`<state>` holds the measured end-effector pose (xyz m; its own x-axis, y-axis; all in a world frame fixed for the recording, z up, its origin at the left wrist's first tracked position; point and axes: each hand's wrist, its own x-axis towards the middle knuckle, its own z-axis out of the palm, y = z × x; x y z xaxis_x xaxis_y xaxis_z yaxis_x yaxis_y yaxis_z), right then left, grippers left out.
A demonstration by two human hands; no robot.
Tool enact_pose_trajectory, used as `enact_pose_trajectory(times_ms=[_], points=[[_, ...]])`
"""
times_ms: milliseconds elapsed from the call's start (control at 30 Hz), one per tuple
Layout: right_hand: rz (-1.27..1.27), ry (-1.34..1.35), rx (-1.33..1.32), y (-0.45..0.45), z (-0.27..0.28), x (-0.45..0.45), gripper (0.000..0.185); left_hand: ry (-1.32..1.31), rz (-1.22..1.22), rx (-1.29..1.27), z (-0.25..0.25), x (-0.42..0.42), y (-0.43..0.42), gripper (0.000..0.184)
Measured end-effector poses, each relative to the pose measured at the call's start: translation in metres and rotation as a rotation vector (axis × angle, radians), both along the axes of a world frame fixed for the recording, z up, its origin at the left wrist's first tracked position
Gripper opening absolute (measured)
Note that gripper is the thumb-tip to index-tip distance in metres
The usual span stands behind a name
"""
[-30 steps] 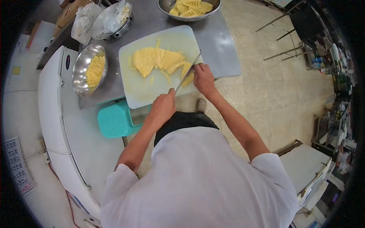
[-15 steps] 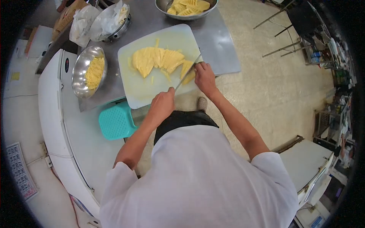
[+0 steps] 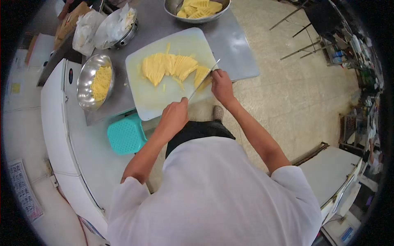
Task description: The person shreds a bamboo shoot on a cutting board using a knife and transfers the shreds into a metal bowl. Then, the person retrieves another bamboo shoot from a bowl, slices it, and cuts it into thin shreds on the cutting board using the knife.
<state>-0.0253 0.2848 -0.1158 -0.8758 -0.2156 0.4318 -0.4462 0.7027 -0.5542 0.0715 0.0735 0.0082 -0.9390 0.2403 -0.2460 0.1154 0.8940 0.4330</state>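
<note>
My left hand (image 3: pixel 174 115) is closed round the handle of a knife (image 3: pixel 201 84), whose long thin blade points away to the upper right. The blade stands at the right side of a white cutting board (image 3: pixel 152 100). My right hand (image 3: pixel 222 87) is beside the blade, its fingers curled down on a yellow piece of bamboo shoot (image 3: pixel 206 85), mostly hidden by hand and knife. Left of the blade lies a cut portion (image 3: pixel 200 75). Further left, a row of thin bamboo shoot slices (image 3: pixel 169 67) fans across the board, with loose shreds around it.
A steel bowl (image 3: pixel 84 88) of yellow shreds stands left of the board. Another bowl (image 3: pixel 170 12) with ridged bamboo shoot pieces is at the table's far edge. Plastic bags (image 3: pixel 88 30) lie at the back left. Below the steel table (image 3: pixel 242 57) is a turquoise stool (image 3: pixel 126 135).
The blade has shifted slightly against the bamboo shoot, and the portion left of it looks wider. Both hands keep their hold. The whole view has moved a little.
</note>
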Motion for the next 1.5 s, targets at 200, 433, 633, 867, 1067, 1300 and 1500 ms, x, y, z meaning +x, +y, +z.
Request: enact_pose_trajectory(times_ms=[200,433,633,867,1067,1300,1500], points=[[-0.021,0.031,0.0,-0.001,0.001,0.004,0.02,0.006,-0.005,0.013,-0.001,0.009,-0.004,0.007],[-0.056,0.039,-0.009,-0.002,0.0,0.011,0.015,-0.049,-0.017,-0.013,0.003,0.01,-0.006,0.011],[-0.094,-0.002,-0.015,-0.001,-0.007,0.012,0.012,-0.04,-0.049,-0.031,0.004,0.004,-0.005,0.011],[-0.106,0.047,-0.035,-0.001,-0.008,0.008,0.01,0.0,-0.074,-0.032,-0.011,0.007,-0.01,0.01],[-0.136,0.047,0.006,-0.001,-0.011,0.008,0.009,-0.076,-0.077,-0.059,0.007,0.007,-0.007,0.013],[-0.161,-0.005,0.041,-0.001,-0.011,0.011,0.011,-0.027,-0.091,-0.023,-0.001,0.004,-0.017,0.012],[-0.173,0.053,0.066,-0.003,-0.004,0.016,0.007,-0.016,-0.125,-0.017,0.007,0.005,-0.017,0.011]])
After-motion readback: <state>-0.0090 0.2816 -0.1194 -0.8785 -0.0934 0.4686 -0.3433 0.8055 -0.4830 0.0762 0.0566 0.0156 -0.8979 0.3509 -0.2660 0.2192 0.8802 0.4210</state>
